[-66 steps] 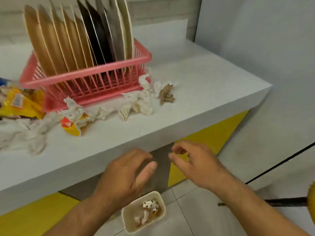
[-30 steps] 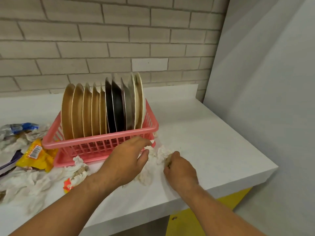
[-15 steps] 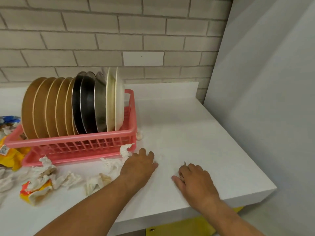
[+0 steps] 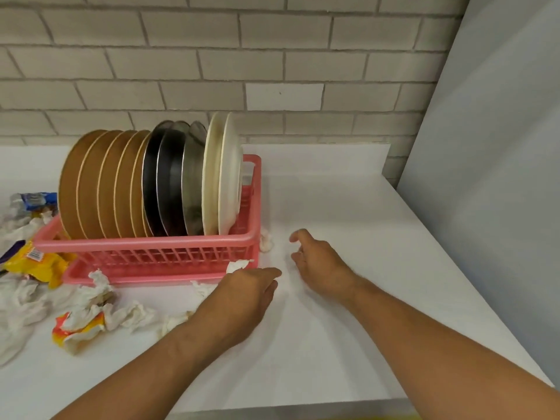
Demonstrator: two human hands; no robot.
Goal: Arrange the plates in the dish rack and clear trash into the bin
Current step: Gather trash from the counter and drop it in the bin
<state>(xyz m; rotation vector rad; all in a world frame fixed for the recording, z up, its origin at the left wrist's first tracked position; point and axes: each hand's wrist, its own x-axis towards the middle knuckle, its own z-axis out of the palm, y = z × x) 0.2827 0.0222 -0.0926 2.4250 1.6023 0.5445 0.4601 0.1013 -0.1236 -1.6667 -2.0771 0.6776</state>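
Note:
A pink dish rack (image 4: 157, 242) stands on the white counter (image 4: 348, 334). It holds upright brown plates (image 4: 91, 183), dark and metal plates (image 4: 169, 183) and white plates (image 4: 224, 177). Crumpled tissues (image 4: 130, 316) lie along the rack's front. My left hand (image 4: 242, 295) lies palm down by the rack's front right corner, fingers straight, next to a tissue scrap (image 4: 238, 264). My right hand (image 4: 318, 262) hovers just right of it, fingers loosely curled and empty, a short way from a small tissue ball (image 4: 266, 242) at the rack's right corner. No bin is in view.
At the left lie a yellow-orange wrapper (image 4: 77, 328), a yellow packet (image 4: 36, 262), a blue wrapper (image 4: 35, 200) and more tissue. A brick wall runs behind the counter and a grey panel (image 4: 500, 177) closes its right side. The counter's front edge is near my forearms.
Both hands came up from over the floor bin to the counter. In the last half second the right hand moved forward and left toward the rack's right corner; the left stayed near the front corner.

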